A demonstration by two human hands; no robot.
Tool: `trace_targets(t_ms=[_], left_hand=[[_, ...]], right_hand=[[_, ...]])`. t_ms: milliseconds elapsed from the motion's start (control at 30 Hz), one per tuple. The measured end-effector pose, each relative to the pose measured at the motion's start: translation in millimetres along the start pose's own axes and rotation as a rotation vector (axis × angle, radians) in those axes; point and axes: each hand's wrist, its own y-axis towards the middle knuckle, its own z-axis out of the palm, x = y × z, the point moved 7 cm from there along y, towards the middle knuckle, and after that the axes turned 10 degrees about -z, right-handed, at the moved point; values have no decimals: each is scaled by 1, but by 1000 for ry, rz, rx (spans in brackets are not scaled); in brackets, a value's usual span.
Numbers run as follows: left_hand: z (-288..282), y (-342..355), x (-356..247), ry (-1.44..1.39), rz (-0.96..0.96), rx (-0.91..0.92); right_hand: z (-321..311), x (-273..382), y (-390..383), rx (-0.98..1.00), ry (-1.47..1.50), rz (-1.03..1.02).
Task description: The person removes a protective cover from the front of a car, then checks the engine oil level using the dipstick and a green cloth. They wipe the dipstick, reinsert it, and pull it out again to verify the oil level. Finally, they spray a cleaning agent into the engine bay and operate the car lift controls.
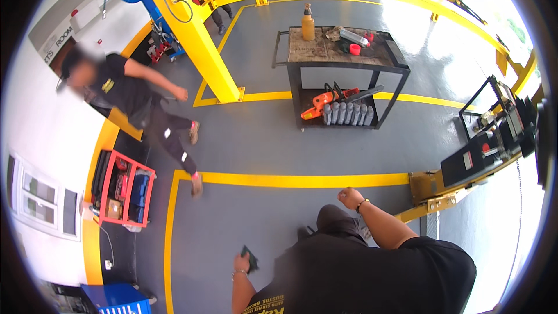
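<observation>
My left hand [242,264] hangs low at my left side and grips a small dark green object [250,259], likely a cloth or pad. My right hand [350,197] is raised in front of me with its fingers closed into a fist, a dark band on the wrist, nothing visible in it. Both hands are above the grey floor. Ahead stands a black metal cart [343,61] with an orange chainsaw [328,100] on its lower shelf.
A person in black [136,96] walks at the left near a yellow lift post [195,38]. Another person stands far back. A red shelf trolley [125,189] is at the left wall, a blue cabinet [116,299] lower left, black and yellow lift arm [465,168] at right.
</observation>
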Motion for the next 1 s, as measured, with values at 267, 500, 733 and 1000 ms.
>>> trace_targets(t_ms=[267,500,733,1000], left_hand=[[-151,86,-325,-317,215,-254],[53,83,-230,80,-380,206],[64,-48,-237,-503,-1009,213],[173,-153,-255,-595,-1112,270]], right_hand=[[-268,2,411,-673,54,-226],[-456,-53,757,-1123,-769,-63],[-487,-71,934,-578,-731,19],[-353,97,952,-586,-556,-419]])
